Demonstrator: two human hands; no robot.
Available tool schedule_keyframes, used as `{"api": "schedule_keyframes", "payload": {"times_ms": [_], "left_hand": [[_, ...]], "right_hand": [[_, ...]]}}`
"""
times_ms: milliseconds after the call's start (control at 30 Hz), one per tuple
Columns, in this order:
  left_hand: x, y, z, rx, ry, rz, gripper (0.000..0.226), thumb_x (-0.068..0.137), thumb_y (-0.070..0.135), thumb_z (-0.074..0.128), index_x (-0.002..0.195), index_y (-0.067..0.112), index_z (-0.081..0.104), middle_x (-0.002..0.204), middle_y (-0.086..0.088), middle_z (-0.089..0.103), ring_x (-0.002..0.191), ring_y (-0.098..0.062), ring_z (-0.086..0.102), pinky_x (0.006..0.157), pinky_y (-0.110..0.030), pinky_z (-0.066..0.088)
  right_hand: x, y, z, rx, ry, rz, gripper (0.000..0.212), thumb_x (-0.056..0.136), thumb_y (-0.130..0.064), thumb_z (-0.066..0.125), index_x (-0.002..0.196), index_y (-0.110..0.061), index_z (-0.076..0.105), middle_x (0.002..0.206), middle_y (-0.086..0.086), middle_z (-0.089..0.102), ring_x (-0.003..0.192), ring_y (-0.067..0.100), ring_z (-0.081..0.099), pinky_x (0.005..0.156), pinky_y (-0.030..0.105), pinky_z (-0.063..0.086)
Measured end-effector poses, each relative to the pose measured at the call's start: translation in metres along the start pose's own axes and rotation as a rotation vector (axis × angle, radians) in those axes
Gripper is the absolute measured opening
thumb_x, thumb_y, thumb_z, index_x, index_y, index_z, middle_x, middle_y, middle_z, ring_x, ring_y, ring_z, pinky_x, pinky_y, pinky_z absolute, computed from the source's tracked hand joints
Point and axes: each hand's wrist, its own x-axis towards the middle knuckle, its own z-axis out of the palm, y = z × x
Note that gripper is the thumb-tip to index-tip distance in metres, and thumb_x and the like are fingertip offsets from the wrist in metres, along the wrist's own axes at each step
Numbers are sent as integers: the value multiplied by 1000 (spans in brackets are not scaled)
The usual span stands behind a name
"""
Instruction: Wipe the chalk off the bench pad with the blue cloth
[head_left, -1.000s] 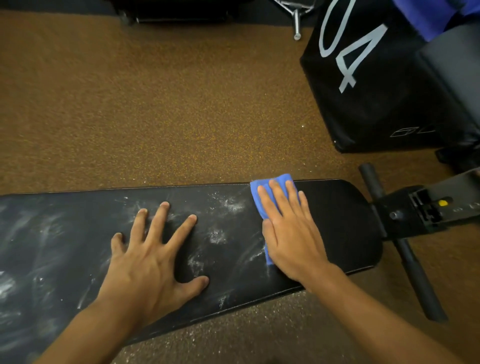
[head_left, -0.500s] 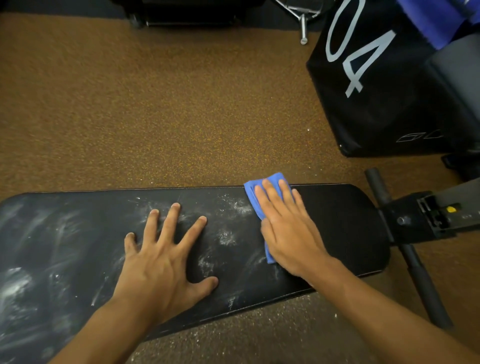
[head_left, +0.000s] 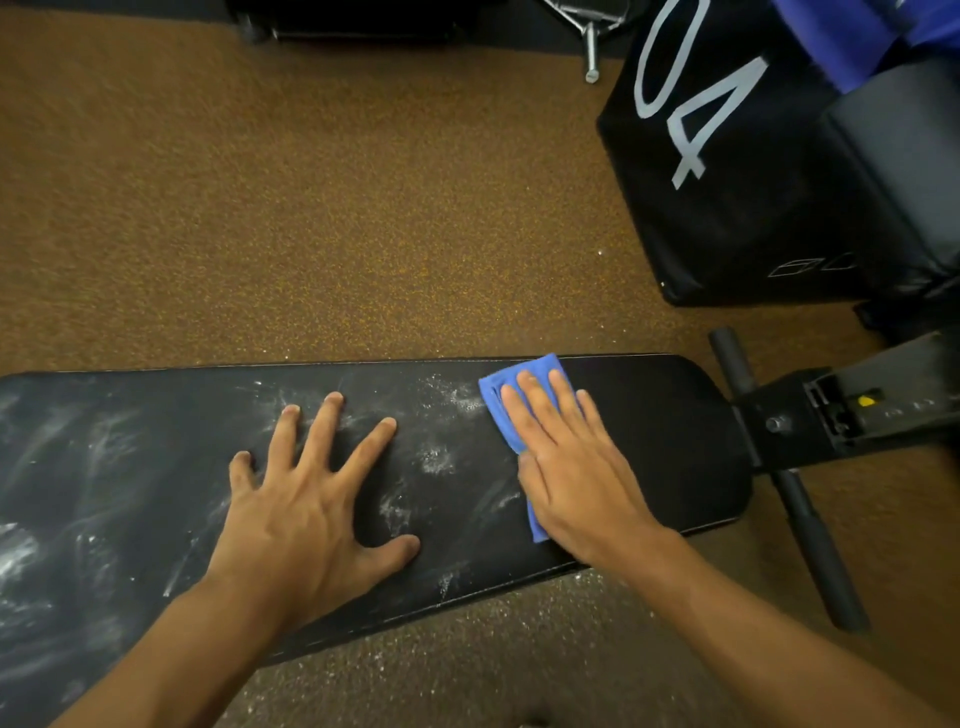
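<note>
Because the cloth (head_left: 501, 402) is soft and limp, press it flat: the right hand (head_left: 576, 467) lies open upon it on the bench pad (head_left: 665, 441); the left hand (head_left: 306, 509) rests spread, empty, amid chalk (head_left: 434, 460).

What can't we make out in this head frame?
- Blue cloth: mostly covered by the right hand; its fold and how much chalk it holds are hidden.
- Bench pad: left end cut off by the frame edge; pad under the left hand unseen.
- Yellow mark on the bench frame: too small to read.
</note>
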Motion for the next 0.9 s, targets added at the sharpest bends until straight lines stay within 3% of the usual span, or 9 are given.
{"api": "schedule_keyframes", "payload": {"times_ms": [167, 233, 433, 633, 800, 900], "left_hand": [[-4, -10, -2, -38, 24, 10, 111, 59, 101, 27, 154, 51, -3, 169, -4, -3, 153, -39, 4, 113, -64, 29], [-8, -20, -3, -18, 46, 6, 112, 58, 103, 26, 154, 51, 1, 169, -5, 2, 153, -39, 7, 111, -64, 31], [-12, -30, 2, 11, 1, -24, 113, 57, 101, 33, 155, 47, 18, 165, -7, 20, 148, -42, 23, 99, -66, 40], [-11, -30, 4, 24, 0, -30, 113, 57, 101, 33, 154, 46, 20, 165, -7, 20, 148, -42, 22, 100, -66, 40], [-11, -30, 1, 18, 7, -29, 113, 56, 100, 35, 154, 44, 23, 165, -7, 20, 147, -42, 22, 99, -66, 40], [-11, -31, 0, 6, -3, -36, 113, 56, 99, 36, 154, 43, 26, 164, -8, 22, 147, -43, 23, 99, -67, 41]], "right_hand": [[40, 10, -1, -21, 50, 188, 69, 93, -34, 12, 160, -18, 18, 168, 3, 15, 155, 30, 3, 124, 51, 10], [54, -1, 1, -5, 79, 218, 69, 92, -34, 12, 159, -17, 22, 166, 2, 20, 154, 32, 7, 124, 51, 10], [14, 15, -5, -9, -5, -15, 64, 97, -30, 18, 160, -20, 17, 168, 0, 12, 156, 25, -1, 125, 48, 7], [61, -5, -2, 4, 66, 218, 71, 91, -35, 10, 159, -18, 20, 167, 1, 19, 154, 31, 5, 124, 51, 9], [24, -21, 0, 25, 7, -16, 63, 99, -31, 19, 161, -18, 13, 169, 0, 9, 155, 25, -5, 125, 49, 5], [10, -4, 0, 23, -2, -10, 63, 100, -30, 21, 161, -19, 13, 169, 0, 7, 155, 22, -8, 125, 48, 7]]}}
